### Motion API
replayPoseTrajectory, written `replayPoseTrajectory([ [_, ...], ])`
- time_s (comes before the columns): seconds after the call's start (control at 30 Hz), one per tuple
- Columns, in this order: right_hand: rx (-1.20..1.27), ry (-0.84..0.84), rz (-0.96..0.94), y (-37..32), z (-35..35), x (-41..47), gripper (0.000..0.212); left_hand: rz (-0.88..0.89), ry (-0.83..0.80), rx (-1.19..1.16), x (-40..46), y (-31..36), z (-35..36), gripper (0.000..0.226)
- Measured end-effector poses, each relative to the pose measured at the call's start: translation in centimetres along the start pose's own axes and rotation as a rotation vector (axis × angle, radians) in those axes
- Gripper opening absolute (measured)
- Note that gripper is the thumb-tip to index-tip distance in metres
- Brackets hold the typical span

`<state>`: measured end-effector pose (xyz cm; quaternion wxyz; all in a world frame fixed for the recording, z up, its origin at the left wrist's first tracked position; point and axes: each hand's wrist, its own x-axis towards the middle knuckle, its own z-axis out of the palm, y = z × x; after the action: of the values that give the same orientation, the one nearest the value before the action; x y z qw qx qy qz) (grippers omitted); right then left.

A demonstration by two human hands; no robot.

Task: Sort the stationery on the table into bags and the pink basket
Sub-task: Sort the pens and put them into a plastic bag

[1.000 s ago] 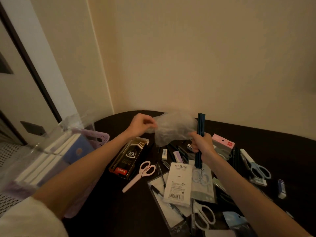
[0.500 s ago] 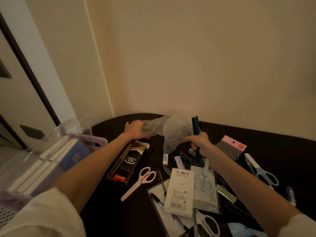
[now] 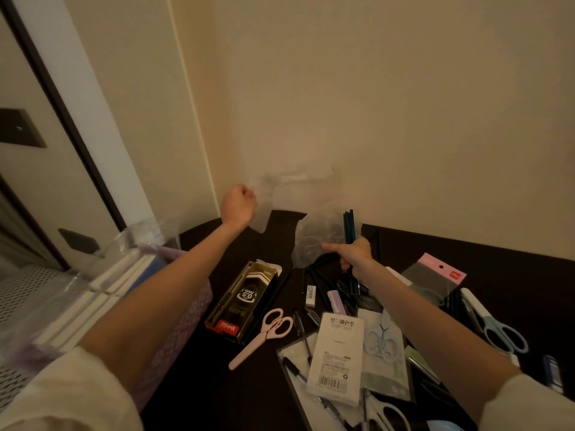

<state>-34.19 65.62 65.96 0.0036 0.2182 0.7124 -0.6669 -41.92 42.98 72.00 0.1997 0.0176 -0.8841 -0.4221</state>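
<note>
My left hand [image 3: 238, 206] is raised and pinches one edge of a clear plastic bag [image 3: 314, 234], which is stretched and blurred across the wall behind. My right hand [image 3: 353, 255] grips a bundle of dark blue pens [image 3: 350, 227] upright and also holds the bag's other side with its thumb. The pens' tops stand beside the bag's lower part. The pink basket [image 3: 183, 309] sits at the left table edge under my left forearm, holding white notebooks in a clear bag [image 3: 102, 284].
On the dark table [image 3: 217, 384] lie a black pen box [image 3: 245, 301], pink scissors [image 3: 264, 335], blue scissors [image 3: 497, 325], a white barcoded pack [image 3: 337, 356], erasers, loose pens and a pink-topped packet [image 3: 435, 275]. The wall is close behind.
My left hand has lifted up and to the left, pulling the bag open and stretching it. My right hand with the pens stayed low, near the same spot.
</note>
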Motion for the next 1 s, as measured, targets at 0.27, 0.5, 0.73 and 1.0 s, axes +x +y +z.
replayPoseTrajectory([
  [0.27, -0.072, -0.053, 0.032, -1.3, 1.1, -1.2, 0.056, -0.244, -0.067, -0.459, -1.3, 4.5, -4.4, 0.022],
  [0.5, 0.053, -0.004, -0.294, -3.7, 0.1, -6.6, 0.029, -0.303, -0.185, -0.679, -6.3, 6.6, -7.9, 0.016],
  [0.73, -0.176, -0.387, -0.592, -6.0, -1.1, -17.1, 0.04, -0.412, -0.359, -0.738, -12.8, 7.8, -8.9, 0.016],
  [1.0, -0.134, -0.224, -0.668, -4.5, -1.8, -20.1, 0.014, -0.419, -0.543, -0.731, -17.8, 10.6, -12.3, 0.041],
])
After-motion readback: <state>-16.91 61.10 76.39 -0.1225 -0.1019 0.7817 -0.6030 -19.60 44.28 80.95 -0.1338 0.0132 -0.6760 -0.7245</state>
